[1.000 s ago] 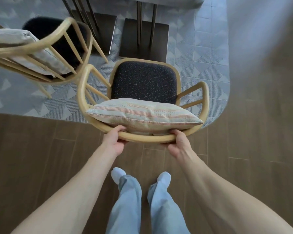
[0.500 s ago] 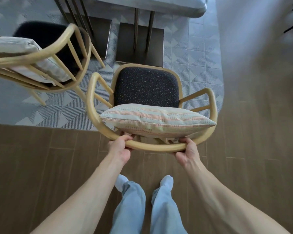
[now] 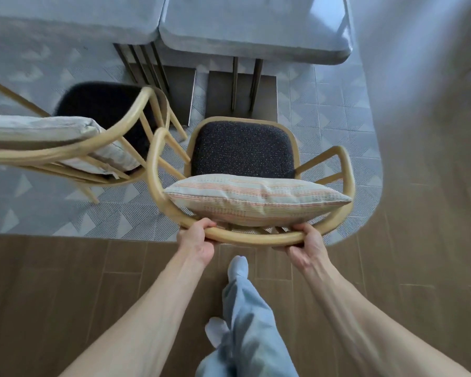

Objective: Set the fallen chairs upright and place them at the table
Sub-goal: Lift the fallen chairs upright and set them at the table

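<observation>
1. At the left of the frame a second wooden armchair [image 3: 74, 148] stands upright on the patterned rug [image 3: 33, 213], with a pale cushion [image 3: 38, 131] against its backrest and its dark seat turned toward the counter [image 3: 174, 25] at the top of the frame. It looks already placed, though it sits at a slant to the counter edge.
2. At centre left, the left hand [image 3: 196, 242] is closed around the curved top rail of the armchair in hand [image 3: 256, 238], fingers wrapped over the rail.
3. That armchair stands upright at centre frame. Its speckled dark seat [image 3: 242, 151] faces the counter, and a striped cushion [image 3: 256, 200] leans against the backrest just above the gripped rail. The front of the seat sits near the dark base plate [image 3: 242, 93] of the counter's legs, not yet under the top.
4. At centre right, the right hand [image 3: 307, 246] grips the same rail from below and behind, thumb over the top.
5. Judged from this, the righting step is done for this chair and the placing step is under way. The person stands on the wood floor [image 3: 65, 295] behind it, one socked foot [image 3: 237, 268] forward.
6. The next move calls for an even push from both hands, straight toward the counter. The chair's left arm lies close to the neighbouring chair's frame, so it should be kept clear of it.
</observation>
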A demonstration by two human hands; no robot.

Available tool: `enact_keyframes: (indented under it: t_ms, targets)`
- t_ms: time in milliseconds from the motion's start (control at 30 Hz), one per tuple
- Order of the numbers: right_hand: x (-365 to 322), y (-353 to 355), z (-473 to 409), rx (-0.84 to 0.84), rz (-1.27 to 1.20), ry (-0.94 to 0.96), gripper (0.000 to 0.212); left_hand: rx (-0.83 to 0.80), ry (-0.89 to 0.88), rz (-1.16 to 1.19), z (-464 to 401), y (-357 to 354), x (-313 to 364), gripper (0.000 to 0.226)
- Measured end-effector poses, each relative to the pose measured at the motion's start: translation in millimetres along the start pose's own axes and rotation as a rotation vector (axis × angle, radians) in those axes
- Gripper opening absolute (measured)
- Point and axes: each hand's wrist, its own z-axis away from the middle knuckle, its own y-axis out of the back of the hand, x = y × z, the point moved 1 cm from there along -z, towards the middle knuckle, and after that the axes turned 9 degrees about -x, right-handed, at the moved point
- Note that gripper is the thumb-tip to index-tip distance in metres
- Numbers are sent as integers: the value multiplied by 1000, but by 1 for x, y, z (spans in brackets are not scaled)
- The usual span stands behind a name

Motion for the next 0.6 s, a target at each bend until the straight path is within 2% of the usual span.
enact_keyframes:
  t_ms: [100, 333, 600]
  targets:
    - [-7, -25, -16, 1, 25, -13, 20, 22, -14, 6, -11, -13, 19, 32]
    - [-21, -82, -48, 1, 37, -39, 17, 33, -40, -9, -40, -40, 66, 61]
    - [-49, -101, -71, 7, 28, -20, 16, 9, -12, -68, -60, -72, 81, 58]
